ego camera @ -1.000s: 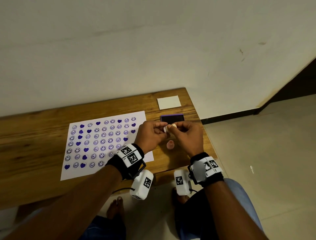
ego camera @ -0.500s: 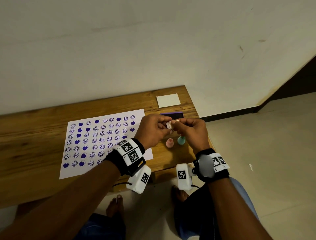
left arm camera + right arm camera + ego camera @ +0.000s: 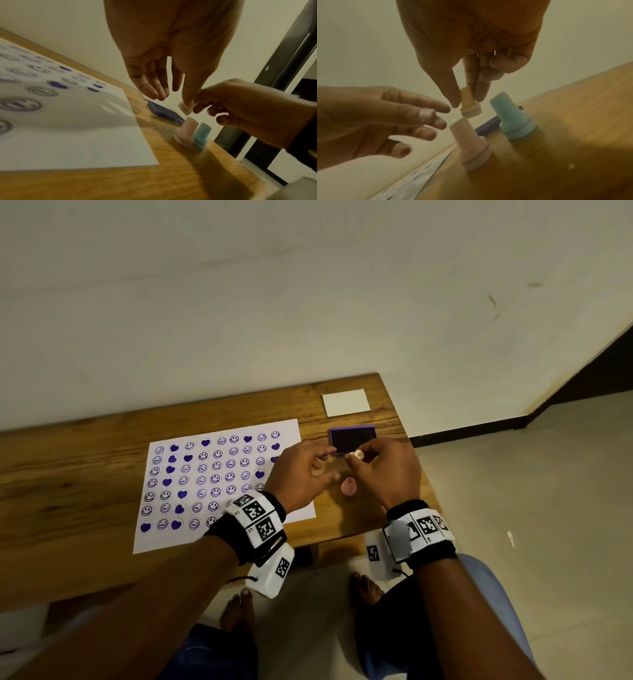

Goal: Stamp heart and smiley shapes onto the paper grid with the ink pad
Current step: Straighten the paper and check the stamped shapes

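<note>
The white paper grid (image 3: 219,484), covered with purple hearts and smileys, lies on the wooden table (image 3: 85,474). The purple ink pad (image 3: 352,440) sits open just right of it. My right hand (image 3: 354,459) pinches a small cream stamp (image 3: 359,454) by its stem, base down, above the pad's near edge; the right wrist view shows the stamp (image 3: 469,106) between thumb and fingers. My left hand (image 3: 330,465) hovers beside it with fingers spread, holding nothing. A pink stamp (image 3: 348,486) stands on the table below the hands, and a teal stamp (image 3: 511,119) stands next to it.
A blank white card (image 3: 346,402) lies at the table's far right corner. The wall runs close behind the table. The table's right edge (image 3: 421,474) is just past my right hand, and my knees and bare feet show below the front edge.
Both hands were pinching the small stamp together. My left hand has let go and drawn back left with fingers spreading, while my right hand keeps the stamp near the ink pad.
</note>
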